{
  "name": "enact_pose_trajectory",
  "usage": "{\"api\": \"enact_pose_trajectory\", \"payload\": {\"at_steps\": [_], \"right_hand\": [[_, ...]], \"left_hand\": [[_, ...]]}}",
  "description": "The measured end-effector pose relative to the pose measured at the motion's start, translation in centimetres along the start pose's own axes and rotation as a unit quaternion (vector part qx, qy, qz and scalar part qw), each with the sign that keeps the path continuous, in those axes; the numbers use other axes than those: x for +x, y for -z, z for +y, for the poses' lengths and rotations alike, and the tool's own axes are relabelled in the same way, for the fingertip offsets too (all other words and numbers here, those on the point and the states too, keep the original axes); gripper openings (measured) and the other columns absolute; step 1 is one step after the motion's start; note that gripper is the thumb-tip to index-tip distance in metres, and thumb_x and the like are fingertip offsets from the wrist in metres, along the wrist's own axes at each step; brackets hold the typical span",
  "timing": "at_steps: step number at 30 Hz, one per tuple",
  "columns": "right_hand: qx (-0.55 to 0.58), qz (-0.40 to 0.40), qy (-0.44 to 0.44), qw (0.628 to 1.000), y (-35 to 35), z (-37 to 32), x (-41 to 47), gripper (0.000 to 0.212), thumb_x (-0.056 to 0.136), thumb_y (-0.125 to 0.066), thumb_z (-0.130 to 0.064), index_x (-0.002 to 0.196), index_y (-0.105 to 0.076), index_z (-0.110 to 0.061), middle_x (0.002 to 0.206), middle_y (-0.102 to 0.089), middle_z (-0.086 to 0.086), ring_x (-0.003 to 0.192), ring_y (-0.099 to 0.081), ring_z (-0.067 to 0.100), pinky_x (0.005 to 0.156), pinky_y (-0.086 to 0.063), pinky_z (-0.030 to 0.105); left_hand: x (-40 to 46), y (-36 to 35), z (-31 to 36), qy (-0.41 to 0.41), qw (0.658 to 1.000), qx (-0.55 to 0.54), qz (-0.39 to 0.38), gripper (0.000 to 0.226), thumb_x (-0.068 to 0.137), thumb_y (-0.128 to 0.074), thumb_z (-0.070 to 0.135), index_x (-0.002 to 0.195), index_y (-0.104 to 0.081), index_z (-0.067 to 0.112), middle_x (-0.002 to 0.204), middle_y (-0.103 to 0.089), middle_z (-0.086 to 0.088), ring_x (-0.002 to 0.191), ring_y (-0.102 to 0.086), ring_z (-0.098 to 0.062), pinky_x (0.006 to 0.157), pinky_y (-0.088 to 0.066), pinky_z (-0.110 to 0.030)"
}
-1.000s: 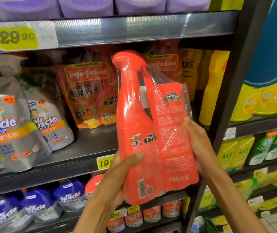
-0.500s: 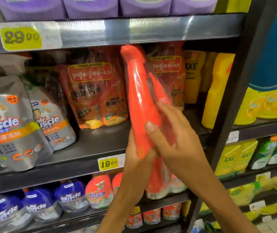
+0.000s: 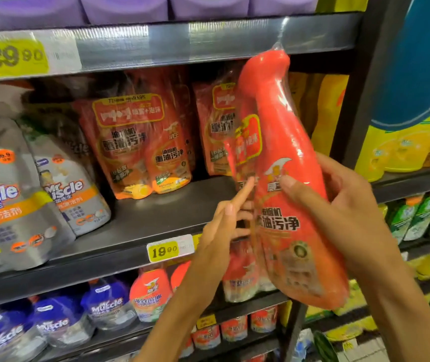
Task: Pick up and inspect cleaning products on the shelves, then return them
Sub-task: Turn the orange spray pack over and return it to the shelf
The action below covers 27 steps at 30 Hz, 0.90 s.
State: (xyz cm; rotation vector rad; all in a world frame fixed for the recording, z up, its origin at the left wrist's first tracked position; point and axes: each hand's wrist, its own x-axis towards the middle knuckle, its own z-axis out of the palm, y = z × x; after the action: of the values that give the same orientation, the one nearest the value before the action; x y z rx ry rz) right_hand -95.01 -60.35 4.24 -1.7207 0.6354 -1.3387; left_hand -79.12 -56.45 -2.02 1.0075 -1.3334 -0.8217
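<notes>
Shelf edges: your red twin-pack point(image 3: 284, 178) hangs in the air in front of the middle shelf point(image 3: 156, 218), near its right end, just left of the dark upright post point(image 3: 357, 100). Its top comes up to the front lip of the upper shelf point(image 3: 208, 35); its bottom reaches below the middle shelf's front edge, over the lower shelf's goods.

Open room: a bare strip of the middle shelf lies behind your left hand, between the orange refill pouches point(image 3: 141, 147) and the front edge with the 19.90 price tag point(image 3: 165, 250). The grey Mr Muscle pouches point(image 3: 13, 199) fill the shelf's left part. Yellow bottles point(image 3: 326, 113) stand at the shelf's right end, behind the pack.

Pack look: a red spray bottle and a second red container wrapped together in clear, glossy film, tilted with the top leaning left. The front faces you, with white and dark Chinese lettering and a yellow-bordered label on the left part.

Right hand point(image 3: 344, 212): you grip the pack's right side, thumb pressed on the front near the logo, fingers curled round behind.

Left hand point(image 3: 224, 226): your fingers lie mostly straight, the index fingertip touching the pack's left edge; it holds nothing.

Change: half a second ago the pack stood edge-on to you with both hands wrapped round its lower part; now its printed face is turned to you, it sits further right, and your left hand has let go to a light touch.
</notes>
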Motion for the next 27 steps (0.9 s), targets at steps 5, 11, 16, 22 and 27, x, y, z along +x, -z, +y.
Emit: {"api": "enact_pose_trajectory", "payload": {"at_steps": [5, 11, 16, 22, 27], "right_hand": [[0.179, -0.025, -0.088, 0.98, 1.7, 0.3, -0.2, 0.019, 0.069, -0.07, -0.029, 0.086, -0.078, -0.022, 0.074, -0.075, 0.005, 0.06, -0.071, 0.013, 0.051, -0.054, 0.02], [0.261, -0.045, -0.168, 0.95, 1.1, 2.1, 0.6, 0.022, 0.065, -0.064, -0.035, 0.073, -0.079, -0.021, 0.068, -0.074, 0.007, 0.057, -0.071, 0.015, 0.05, -0.055, 0.022], [0.31, -0.09, -0.2, 0.925, 0.4, 4.0, 1.1, 0.043, 0.049, -0.087, -0.044, 0.083, -0.078, -0.02, 0.082, -0.075, 0.01, 0.07, -0.073, 0.021, 0.061, -0.06, 0.034], [0.252, -0.159, -0.216, 0.93, 0.3, 5.2, 1.5, 0.075, 0.046, -0.09, -0.052, 0.111, -0.066, -0.023, 0.103, -0.074, 0.011, 0.089, -0.073, 0.025, 0.066, -0.059, 0.032], [0.234, -0.174, -0.191, 0.937, 0.2, 6.2, 1.0, 0.068, 0.047, -0.091, -0.049, 0.107, -0.07, -0.024, 0.107, -0.073, 0.012, 0.097, -0.071, 0.026, 0.073, -0.057, 0.03]], "left_hand": [[0.0, 1.9, 0.1, 0.064, 0.989, 0.015, 0.133, 0.051, 0.071, -0.052, 0.063, 0.12, -0.046, 0.052, 0.114, -0.064, 0.017, 0.102, -0.06, 0.007, 0.078, -0.05, -0.013], [-0.3, 3.7, 0.9, 0.217, 0.949, -0.218, 0.072, 0.065, 0.058, -0.083, 0.049, 0.113, -0.068, 0.016, 0.107, -0.071, -0.015, 0.096, -0.07, -0.029, 0.077, -0.058, -0.04], [-0.8, 4.3, 1.7, 0.167, 0.959, -0.189, 0.133, 0.041, 0.064, -0.075, 0.037, 0.1, -0.073, 0.018, 0.098, -0.074, -0.013, 0.086, -0.072, -0.027, 0.061, -0.057, -0.03], [-1.4, 4.4, 2.6, 0.117, 0.966, -0.131, 0.191, 0.025, 0.07, -0.073, 0.033, 0.092, -0.073, 0.022, 0.09, -0.075, -0.009, 0.079, -0.073, -0.025, 0.055, -0.056, -0.027], [-1.5, 4.1, 3.3, 0.034, 0.977, -0.046, 0.207, 0.025, 0.068, -0.074, 0.036, 0.091, -0.074, 0.027, 0.089, -0.076, -0.002, 0.08, -0.073, -0.021, 0.061, -0.057, -0.027]]}}
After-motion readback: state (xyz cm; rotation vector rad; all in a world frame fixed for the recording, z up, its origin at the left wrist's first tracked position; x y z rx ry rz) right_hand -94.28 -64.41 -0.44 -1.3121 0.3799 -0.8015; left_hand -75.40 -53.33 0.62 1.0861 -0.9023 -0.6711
